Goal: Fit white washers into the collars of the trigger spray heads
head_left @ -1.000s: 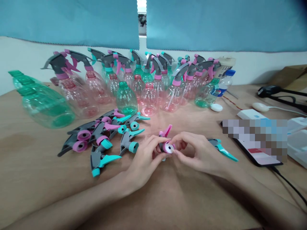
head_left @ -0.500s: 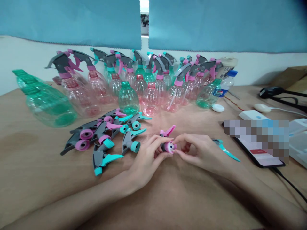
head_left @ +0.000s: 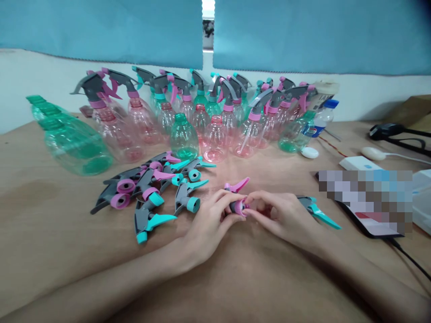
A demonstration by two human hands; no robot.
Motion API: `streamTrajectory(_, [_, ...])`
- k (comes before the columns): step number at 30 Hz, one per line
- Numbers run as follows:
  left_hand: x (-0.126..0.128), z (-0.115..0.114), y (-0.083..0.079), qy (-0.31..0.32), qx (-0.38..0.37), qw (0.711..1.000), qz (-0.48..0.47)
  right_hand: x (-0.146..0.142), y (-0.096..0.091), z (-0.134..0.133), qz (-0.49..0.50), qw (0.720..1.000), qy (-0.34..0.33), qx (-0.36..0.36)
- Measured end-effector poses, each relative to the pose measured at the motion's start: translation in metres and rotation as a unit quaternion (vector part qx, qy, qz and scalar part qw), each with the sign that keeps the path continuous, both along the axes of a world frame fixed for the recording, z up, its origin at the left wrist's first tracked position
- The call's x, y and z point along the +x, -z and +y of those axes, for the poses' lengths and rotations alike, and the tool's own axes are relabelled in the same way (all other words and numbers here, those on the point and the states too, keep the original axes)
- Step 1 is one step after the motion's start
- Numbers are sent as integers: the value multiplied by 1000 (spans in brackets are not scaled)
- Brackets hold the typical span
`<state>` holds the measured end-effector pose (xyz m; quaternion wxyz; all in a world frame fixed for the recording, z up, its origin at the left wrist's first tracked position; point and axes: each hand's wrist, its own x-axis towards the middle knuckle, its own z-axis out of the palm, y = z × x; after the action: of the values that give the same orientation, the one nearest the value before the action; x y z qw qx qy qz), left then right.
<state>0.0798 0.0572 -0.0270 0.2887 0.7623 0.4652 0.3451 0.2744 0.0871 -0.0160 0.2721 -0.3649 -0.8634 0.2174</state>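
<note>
Our left hand [head_left: 213,220] grips a grey-and-pink plastic spray head [head_left: 233,207]; right hand [head_left: 281,214] pinches its collar [head_left: 238,208], seemingly adjusting; next needs steadiness.

bottles [head_left: 184,138] glossy plastic; spray heads [head_left: 141,219] smooth plastic; tabletop [head_left: 50,229] matt wood-look

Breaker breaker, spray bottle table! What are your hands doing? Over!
Left hand gripping pink-and-grey spray head. Right hand at its pink collar, grip unclear. Teal-and-grey spray head partly hidden behind right hand.
</note>
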Motion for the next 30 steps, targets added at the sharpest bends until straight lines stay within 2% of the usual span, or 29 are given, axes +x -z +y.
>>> streamTrajectory(5, [1,1,-3,10,-1,1000,-16,-3,2,-3,21,1000,-8,-13])
streamTrajectory(15, [0,1,0,14,15,1000,-10,-5,8,-5,41,997,-19,56])
streamTrajectory(24, [-1,1,-1,33,7,999,4,0,-5,0,42,998,-37,-14])
streamTrajectory(30, [-2,1,1,21,3,1000,1,4,-4,3,17,998,-50,-20])
